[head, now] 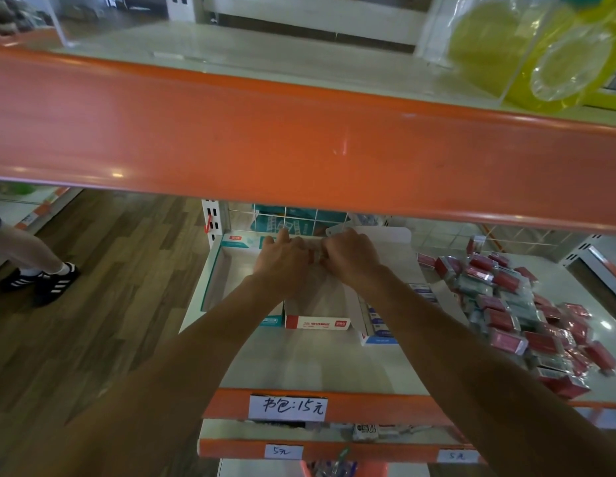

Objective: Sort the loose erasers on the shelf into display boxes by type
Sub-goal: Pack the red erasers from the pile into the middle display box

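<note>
Left hand (285, 261) and right hand (351, 256) held curled together above red-fronted white cardboard display box (316, 322), likely for loading | grasped item cannot be told

Both arms reach forward, left grip (285, 261) and right grip (351, 256) touching, fingers curled.

Orange shelf edge (299, 139); red erasers (526, 315); teal-trimmed box (210, 284).
</note>
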`<state>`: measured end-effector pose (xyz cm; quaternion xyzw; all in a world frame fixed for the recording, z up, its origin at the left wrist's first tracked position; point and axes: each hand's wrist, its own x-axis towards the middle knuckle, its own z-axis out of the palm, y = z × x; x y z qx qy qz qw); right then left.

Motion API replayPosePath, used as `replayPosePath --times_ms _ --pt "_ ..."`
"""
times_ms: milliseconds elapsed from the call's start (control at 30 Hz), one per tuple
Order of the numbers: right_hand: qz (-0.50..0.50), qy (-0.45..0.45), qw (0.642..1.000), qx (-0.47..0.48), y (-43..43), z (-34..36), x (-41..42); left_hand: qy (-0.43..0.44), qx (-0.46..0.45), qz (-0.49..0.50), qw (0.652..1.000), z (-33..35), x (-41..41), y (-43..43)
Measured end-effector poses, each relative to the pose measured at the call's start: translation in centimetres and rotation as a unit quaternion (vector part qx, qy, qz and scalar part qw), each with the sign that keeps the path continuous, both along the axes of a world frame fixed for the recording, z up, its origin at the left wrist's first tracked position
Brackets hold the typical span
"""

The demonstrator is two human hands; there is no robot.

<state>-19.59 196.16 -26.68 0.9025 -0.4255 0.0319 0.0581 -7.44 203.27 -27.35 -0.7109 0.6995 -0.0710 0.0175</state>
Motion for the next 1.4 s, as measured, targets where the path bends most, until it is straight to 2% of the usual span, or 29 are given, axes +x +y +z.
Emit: replayPosePath --times_ms 233,333,433,567,833,1033,1167,1400 --pt "0.028 0.015 0.997 0.069 -0.1 1.0 -0.8 0.002 0.009 0.0 1.0 0.1 0.0 -0.2" --pt "0.028 -0.005 0.995 0.093 -0.3 0.9 -1.0 0.016 0.019 0.003 1.0 0.2 0.1 -0.2" --pt "0.052 -0.062 0.991 0.104 -0.5 2.0 -1.7 0.054 0.015 0.024 0.998 1.2 -0.1 0.0" --pt "0.059 -0.172 0.98 0.082 -0.3 3.8 -4.3 0.143 -0.075 0.028 0.986 3.4 -1.5 0.7" --pt "-0.038 -0.243 0.967 0.062 3.5 2.6 -15.2 0.25 -0.122 -0.039 0.96 5.8 -10.6 2.0" --pt "-0.111 -0.227 0.967 0.041 5.3 2.0 -24.9 0.264 -0.113 -0.112 0.951 4.8 -18.8 2.0" --pt "-0.12 -0.185 0.975 0.026 6.0 1.9 -30.1 0.247 -0.095 -0.171 0.949 3.5 -23.2 1.6" --pt "-0.105 -0.212 0.97 0.045 7.5 0.6 -35.1 0.282 -0.026 -0.219 0.934 1.7 -28.0 2.9"
